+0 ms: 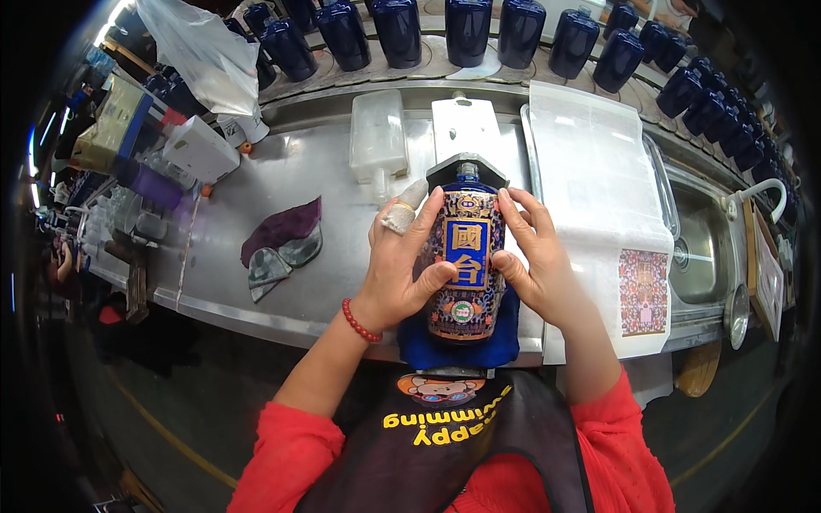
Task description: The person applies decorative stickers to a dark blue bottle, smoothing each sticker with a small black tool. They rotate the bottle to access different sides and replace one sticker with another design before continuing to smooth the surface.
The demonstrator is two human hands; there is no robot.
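Note:
A dark blue glass bottle (466,301) with a colourful patterned wrap and a blue-and-gold label lies on its back in front of me. Its bare neck points away, at a dark angled rest (489,171), and its base is over a blue cloth (505,346). Along the bottle's left side is my left hand (389,282), fingertips near the shoulder and thumb on the label's edge; one finger wears a white wrapping. My right hand (546,269) presses the opposite side, with fingertips at the shoulder and thumb beside the label. Both hands hold the bottle between them.
White sheets (581,162) lie to the right, one bearing a patterned print (644,292), beside a sink (705,248). A folded purple-grey cloth (286,239) is at left. Beyond stand a clear bottle-shaped container (378,132), a white block (469,128) and a conveyor of blue bottles (468,34).

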